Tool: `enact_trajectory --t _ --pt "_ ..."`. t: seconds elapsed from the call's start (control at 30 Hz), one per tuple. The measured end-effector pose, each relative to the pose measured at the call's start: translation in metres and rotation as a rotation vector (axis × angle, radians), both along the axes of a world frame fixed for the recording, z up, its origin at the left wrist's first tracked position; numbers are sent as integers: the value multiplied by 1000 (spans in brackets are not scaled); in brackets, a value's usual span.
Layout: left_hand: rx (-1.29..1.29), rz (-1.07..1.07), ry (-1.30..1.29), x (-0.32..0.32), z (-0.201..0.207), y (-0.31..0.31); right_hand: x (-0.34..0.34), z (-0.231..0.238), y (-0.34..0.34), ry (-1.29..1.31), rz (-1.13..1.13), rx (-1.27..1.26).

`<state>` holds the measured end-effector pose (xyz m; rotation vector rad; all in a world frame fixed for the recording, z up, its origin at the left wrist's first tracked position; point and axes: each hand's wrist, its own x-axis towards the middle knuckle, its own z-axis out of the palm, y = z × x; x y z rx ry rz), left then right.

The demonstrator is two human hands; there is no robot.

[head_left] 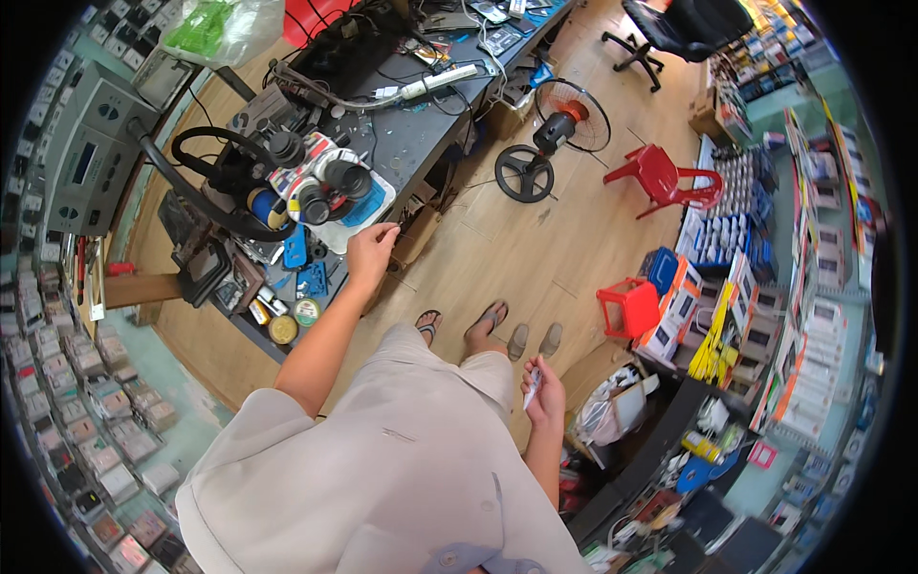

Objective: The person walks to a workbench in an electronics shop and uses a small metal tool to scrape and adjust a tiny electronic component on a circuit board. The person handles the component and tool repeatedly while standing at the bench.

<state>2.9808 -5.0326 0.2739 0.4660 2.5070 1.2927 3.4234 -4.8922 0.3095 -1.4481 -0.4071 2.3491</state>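
Note:
My left hand [371,254] is held out beside the front edge of the cluttered workbench [413,153]. Its fingers are pinched together, and I cannot make out anything between them. Just beyond it stands a microscope [320,182] with black eyepieces, next to a white-rimmed mat with blue on it [368,203]. Lower, at my right side, my right hand [547,400] is closed on a small, thin white object [532,390] whose kind I cannot tell. Blue pieces [311,279] and a round yellowish tin [283,330] lie on the bench left of my left forearm.
A pedestal fan [555,134] stands on the wooden floor ahead, with a red chair [660,180] right of it. Nearer are a red stool [629,306] and loose slippers [535,341]. A white power strip [438,82] and cables cross the bench. Shelves of boxed goods [808,373] line the right.

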Motion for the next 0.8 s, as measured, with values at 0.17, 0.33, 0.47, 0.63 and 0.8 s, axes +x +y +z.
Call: enact_trajectory --t 0.17,0.33,0.47,0.63,0.8 --pt "-57 133 68 14 34 39 -56 -1 128 67 206 14" --pt "-37 263 105 22 39 96 -123 14 244 74 406 84" --pt "-62 297 164 17 40 139 -175 23 308 124 534 81" --pt "-38 334 152 -19 19 194 -219 8 360 78 594 16" --pt "-87 284 316 -83 -18 216 -264 1 382 -3 633 -16"
